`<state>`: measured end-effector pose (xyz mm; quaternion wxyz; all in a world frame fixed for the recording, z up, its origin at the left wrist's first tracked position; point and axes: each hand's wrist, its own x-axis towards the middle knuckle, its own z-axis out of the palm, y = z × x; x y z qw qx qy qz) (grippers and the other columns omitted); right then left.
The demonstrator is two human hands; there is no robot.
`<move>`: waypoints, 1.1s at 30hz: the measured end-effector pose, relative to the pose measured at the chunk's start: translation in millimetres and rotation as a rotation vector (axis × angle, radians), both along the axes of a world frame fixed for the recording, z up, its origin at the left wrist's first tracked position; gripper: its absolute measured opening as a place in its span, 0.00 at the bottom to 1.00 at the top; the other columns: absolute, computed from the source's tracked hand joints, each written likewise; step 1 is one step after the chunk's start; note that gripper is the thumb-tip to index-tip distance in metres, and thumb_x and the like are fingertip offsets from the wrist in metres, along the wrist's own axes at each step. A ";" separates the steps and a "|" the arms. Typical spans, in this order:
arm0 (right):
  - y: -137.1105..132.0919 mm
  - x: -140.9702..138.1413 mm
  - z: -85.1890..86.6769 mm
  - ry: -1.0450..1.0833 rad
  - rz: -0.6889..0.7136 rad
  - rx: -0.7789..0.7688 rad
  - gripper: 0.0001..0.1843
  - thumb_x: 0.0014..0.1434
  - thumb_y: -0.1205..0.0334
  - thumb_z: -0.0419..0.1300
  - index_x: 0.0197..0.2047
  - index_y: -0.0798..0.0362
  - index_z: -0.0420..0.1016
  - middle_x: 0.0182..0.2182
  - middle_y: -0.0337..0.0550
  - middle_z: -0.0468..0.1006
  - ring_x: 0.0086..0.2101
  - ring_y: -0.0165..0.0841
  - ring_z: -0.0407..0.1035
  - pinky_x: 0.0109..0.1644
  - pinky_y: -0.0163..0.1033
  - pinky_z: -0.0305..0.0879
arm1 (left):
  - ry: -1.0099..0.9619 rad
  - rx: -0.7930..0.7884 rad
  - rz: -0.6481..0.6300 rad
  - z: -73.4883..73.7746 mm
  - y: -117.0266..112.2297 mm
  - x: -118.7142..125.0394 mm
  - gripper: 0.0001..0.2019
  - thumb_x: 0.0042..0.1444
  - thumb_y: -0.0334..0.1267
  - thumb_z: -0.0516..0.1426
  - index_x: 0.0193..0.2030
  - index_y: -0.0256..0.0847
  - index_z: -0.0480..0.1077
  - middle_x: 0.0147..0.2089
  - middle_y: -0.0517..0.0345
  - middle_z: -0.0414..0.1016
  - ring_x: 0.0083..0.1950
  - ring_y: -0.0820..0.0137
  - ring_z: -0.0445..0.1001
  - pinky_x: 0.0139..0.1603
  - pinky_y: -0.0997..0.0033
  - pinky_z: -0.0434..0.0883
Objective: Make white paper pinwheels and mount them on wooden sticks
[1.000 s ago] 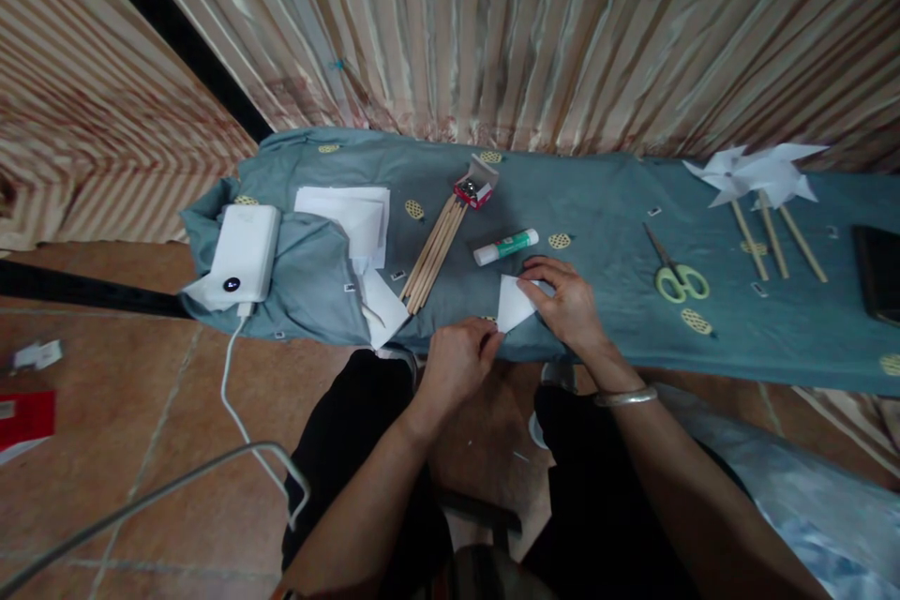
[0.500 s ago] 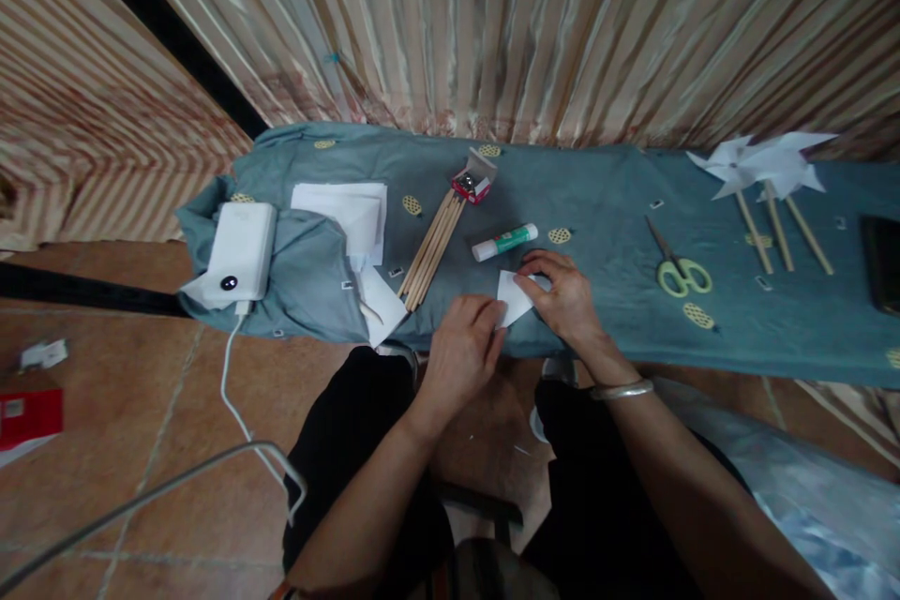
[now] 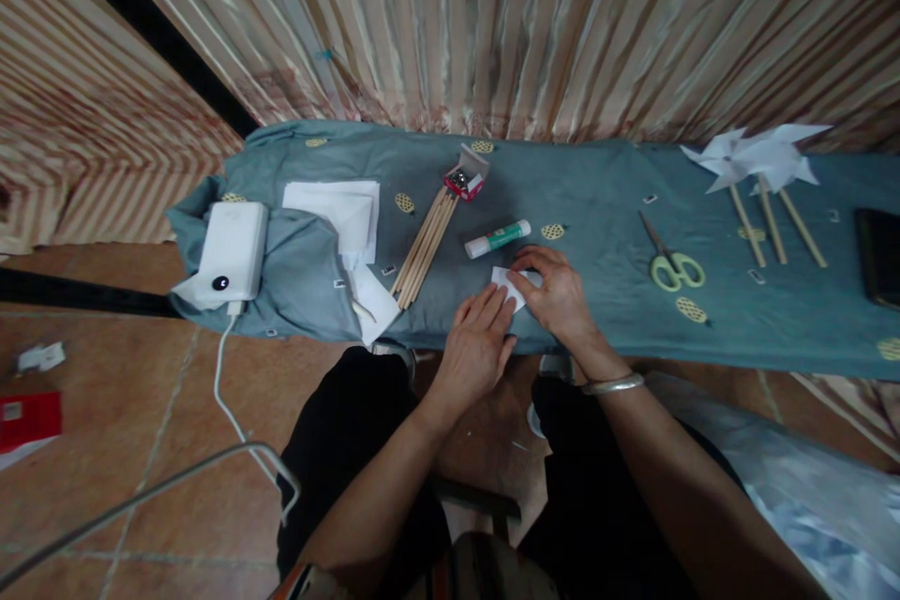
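A small folded piece of white paper (image 3: 507, 281) lies near the front edge of the cloth-covered table, partly hidden under my hands. My left hand (image 3: 478, 342) rests flat on its near left side, fingers stretched out. From the right, my right hand (image 3: 557, 292) grips the paper, its thumb on top and its fingers curled at the far edge. Just beyond the paper lies a glue stick (image 3: 498, 239) with a green label. To the left, several wooden sticks (image 3: 427, 248) lie side by side, and a small open red box (image 3: 464, 180) of shiny metal pieces touches their far ends.
Scissors (image 3: 673, 264) with yellow-green handles lie to the right. Farther right are paper pinwheels (image 3: 763, 159) on sticks and a dark object (image 3: 878, 255). White paper sheets (image 3: 358, 211) and a white power bank (image 3: 233, 251) with a cable (image 3: 226, 366) occupy the left.
My left hand has gone from pinching the paper's near corner to lying flat on it with fingers extended. Less of the paper shows now. My right hand stays at the paper's right side.
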<state>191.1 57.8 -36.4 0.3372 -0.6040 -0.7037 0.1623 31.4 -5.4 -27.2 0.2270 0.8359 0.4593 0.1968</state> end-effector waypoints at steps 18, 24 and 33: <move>-44.7 6.2 2.5 -0.230 -0.086 -0.011 0.33 0.62 0.45 0.52 0.64 0.55 0.58 0.65 0.62 0.58 0.64 0.51 0.52 0.61 0.60 0.55 | 0.185 0.111 -0.026 -8.1 -5.5 2.0 0.26 0.61 0.35 0.53 0.66 0.30 0.57 0.71 0.40 0.55 0.73 0.57 0.50 0.69 0.52 0.54; -36.9 21.7 -4.9 -0.240 -0.195 -0.045 0.33 0.63 0.45 0.49 0.65 0.57 0.58 0.65 0.63 0.57 0.65 0.51 0.50 0.62 0.62 0.53 | 0.179 0.138 -0.025 -13.0 -4.9 1.7 0.26 0.61 0.34 0.52 0.65 0.30 0.56 0.70 0.39 0.56 0.73 0.57 0.51 0.68 0.51 0.56; -9.3 58.4 -18.9 -0.215 -0.298 -0.044 0.33 0.57 0.44 0.56 0.61 0.53 0.62 0.63 0.60 0.61 0.61 0.53 0.57 0.59 0.62 0.57 | 0.189 0.157 -0.110 -10.0 -18.8 -20.1 0.24 0.63 0.31 0.48 0.67 0.34 0.55 0.71 0.44 0.56 0.73 0.60 0.50 0.69 0.52 0.54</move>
